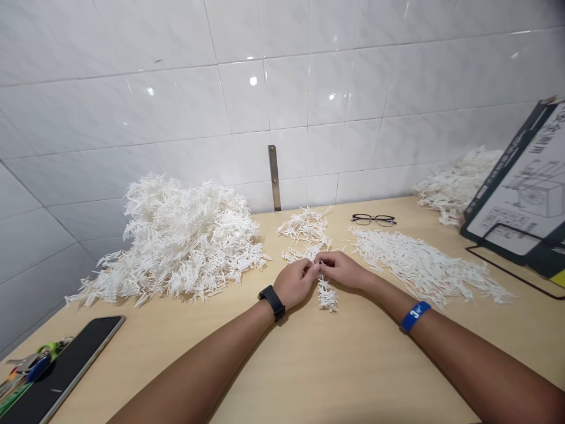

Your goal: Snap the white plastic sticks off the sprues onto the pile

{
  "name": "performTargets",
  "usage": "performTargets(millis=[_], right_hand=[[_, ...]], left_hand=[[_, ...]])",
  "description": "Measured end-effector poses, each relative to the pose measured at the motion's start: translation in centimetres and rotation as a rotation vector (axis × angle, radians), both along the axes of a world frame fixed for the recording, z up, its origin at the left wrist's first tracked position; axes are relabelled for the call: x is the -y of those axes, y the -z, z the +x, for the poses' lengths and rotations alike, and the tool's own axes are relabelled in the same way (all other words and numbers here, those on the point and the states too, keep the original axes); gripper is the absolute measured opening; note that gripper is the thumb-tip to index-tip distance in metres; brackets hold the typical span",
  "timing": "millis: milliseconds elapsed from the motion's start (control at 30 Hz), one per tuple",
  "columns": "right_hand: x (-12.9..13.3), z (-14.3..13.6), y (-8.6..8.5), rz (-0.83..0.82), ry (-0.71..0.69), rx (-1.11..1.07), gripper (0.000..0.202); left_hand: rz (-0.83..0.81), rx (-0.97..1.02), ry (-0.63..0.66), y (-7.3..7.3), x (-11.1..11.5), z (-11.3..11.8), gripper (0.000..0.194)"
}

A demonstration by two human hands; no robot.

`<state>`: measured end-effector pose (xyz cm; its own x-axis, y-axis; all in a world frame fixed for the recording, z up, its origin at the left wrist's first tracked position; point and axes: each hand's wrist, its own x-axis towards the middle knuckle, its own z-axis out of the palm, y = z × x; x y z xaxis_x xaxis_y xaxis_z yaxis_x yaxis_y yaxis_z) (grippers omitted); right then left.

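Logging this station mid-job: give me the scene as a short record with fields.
Left hand: pinching white fringed piece, black band on wrist
Right hand: pinching white fringed piece, blue wristband on forearm
Left of hands: tall white heap
Right of hands: flatter white pile
Near wall: eyeglasses
Front left: phone, keys
Far right: printed panel

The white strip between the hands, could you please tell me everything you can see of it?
The strip is narrow, with many thin white branching bits, perhaps plastic, and ragged edges. The left hand and right hand pinch its far end, hiding part of it; the rest extends toward the camera over the table. Whether it joins the white pieces beyond is unclear.
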<state>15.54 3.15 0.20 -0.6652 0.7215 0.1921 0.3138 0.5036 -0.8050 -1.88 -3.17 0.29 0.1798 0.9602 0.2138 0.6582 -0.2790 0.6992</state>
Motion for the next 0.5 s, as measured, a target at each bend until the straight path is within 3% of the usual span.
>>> performTargets(millis=[200,367,500], right_hand=[[-0.29,0.12,0.13,-0.051,-0.079,-0.039,0.032],[-0.23,0.25,-0.17,-0.17,-0.127,-0.078,0.034],[0.0,0.26,-0.53,-0.282,-0.175,-0.123,0.036]], left_hand=[[-0.036,0.145,0.098,0.13,-0.26,-0.29,0.039],[-0.011,0.211,0.068,-0.02,-0.29,-0.28,0.036],[-0.045,0.298,0.138,0.14,-0.62,-0.4,0.036]])
